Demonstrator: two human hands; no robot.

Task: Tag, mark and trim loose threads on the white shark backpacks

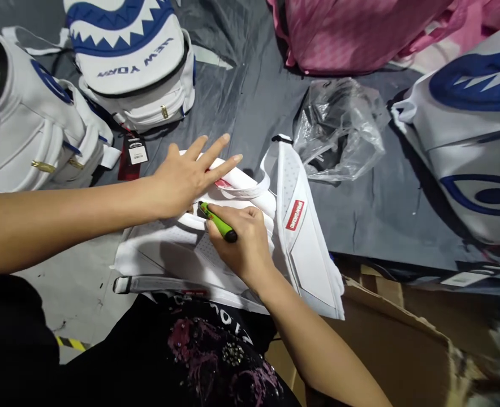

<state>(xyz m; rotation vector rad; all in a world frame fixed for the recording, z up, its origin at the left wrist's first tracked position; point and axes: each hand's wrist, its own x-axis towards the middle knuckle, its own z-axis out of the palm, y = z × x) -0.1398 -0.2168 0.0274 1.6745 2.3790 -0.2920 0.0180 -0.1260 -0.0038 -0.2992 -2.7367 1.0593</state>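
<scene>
A white backpack (pixel 313 254) with a red label on its strap lies across the front edge of the table and over my lap. My left hand (pixel 186 175) rests on its upper part, fingers spread and holding nothing. Just below and to the right, my right hand (pixel 241 237) is closed around a green tool with a black end (pixel 220 224). The tool's tip touches or nearly touches the white material beside my left palm. What lies under my left palm is hidden.
White and blue backpacks (pixel 126 68) stand at the left and right on the dark table cover (pixel 241 96). Clear plastic wrapping (pixel 343 130) lies behind the backpack. A pink bag (pixel 352 34) is at the back. An open cardboard box (pixel 402 339) stands below the table edge.
</scene>
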